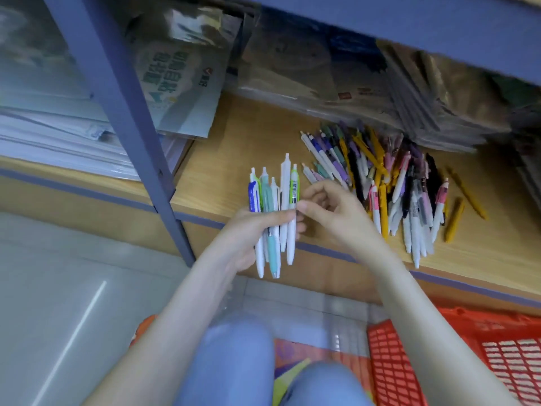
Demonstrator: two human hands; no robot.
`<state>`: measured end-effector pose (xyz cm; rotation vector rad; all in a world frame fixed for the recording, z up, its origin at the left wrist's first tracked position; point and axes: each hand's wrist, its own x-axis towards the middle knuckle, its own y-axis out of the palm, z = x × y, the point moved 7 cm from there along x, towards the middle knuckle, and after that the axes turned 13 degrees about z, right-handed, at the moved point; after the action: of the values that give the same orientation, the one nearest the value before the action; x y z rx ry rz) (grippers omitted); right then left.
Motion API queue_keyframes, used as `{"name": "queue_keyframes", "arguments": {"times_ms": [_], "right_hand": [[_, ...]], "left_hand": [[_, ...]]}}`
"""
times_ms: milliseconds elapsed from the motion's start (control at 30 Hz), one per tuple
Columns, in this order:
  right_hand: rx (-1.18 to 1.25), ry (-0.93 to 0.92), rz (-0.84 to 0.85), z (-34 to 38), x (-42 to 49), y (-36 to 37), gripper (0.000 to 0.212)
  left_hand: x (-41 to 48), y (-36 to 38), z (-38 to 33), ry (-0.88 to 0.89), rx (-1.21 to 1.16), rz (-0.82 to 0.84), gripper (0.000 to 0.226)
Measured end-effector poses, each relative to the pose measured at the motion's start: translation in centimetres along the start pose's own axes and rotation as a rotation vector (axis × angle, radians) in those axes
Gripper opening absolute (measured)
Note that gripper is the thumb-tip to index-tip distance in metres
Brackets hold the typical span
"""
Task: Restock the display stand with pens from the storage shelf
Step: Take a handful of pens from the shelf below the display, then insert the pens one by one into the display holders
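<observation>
My left hand grips a bunch of pens, mostly white with blue, teal and green clips, held upright in front of the shelf edge. My right hand is beside the bunch, thumb and fingertip pinching the rightmost white pen with the green clip. A loose pile of pens in white, yellow, purple, pink and black lies on the wooden storage shelf, just right of my right hand. The display stand is out of view.
A blue metal shelf post stands to the left. Wrapped stationery packs are stacked at the back of the shelf. A red plastic basket sits on the floor at the lower right, beside my knees.
</observation>
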<state>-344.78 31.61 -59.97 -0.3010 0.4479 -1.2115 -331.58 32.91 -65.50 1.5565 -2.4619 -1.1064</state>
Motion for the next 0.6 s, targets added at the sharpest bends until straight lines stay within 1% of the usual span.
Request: {"name": "queue_keyframes", "arguments": {"times_ms": [67,100,200,233,333,433,533,600], "right_hand": [[0.093,0.055,0.095,1.9,1.0,0.7,0.018],[0.139,0.093,0.134,2.8,1.3,1.1,0.018],[0.352,0.226,0.273,5.7,1.3,3.3,0.005],[0.422,0.264,0.31,6.6,1.1,4.0,0.004],[0.534,0.368,0.365,9.8,-0.1,5.4,0.005],[0.574,0.427,0.422,13.5,-2.0,6.5,0.006],[0.524,0.406,0.463,17.9,-3.4,6.4,0.004],[0.506,0.388,0.492,21.7,-4.2,6.0,0.002]], "left_hand": [[-2.1,-0.4,-1.2,-0.067,-0.016,0.011,0.015],[-3.3,-0.4,-1.7,-0.094,-0.022,0.017,0.017],[-6.7,-0.2,-3.6,-0.15,-0.057,0.02,0.023],[-7.9,-0.1,-4.2,-0.164,-0.074,0.01,0.025],[-11.5,0.5,-6.2,-0.221,-0.116,-0.004,0.028],[-15.2,1.9,-8.8,-0.278,-0.099,-0.018,0.031],[-18.9,3.5,-12.3,-0.315,-0.087,-0.034,0.042],[-21.4,4.7,-15.2,-0.338,-0.073,-0.015,0.044]]}}
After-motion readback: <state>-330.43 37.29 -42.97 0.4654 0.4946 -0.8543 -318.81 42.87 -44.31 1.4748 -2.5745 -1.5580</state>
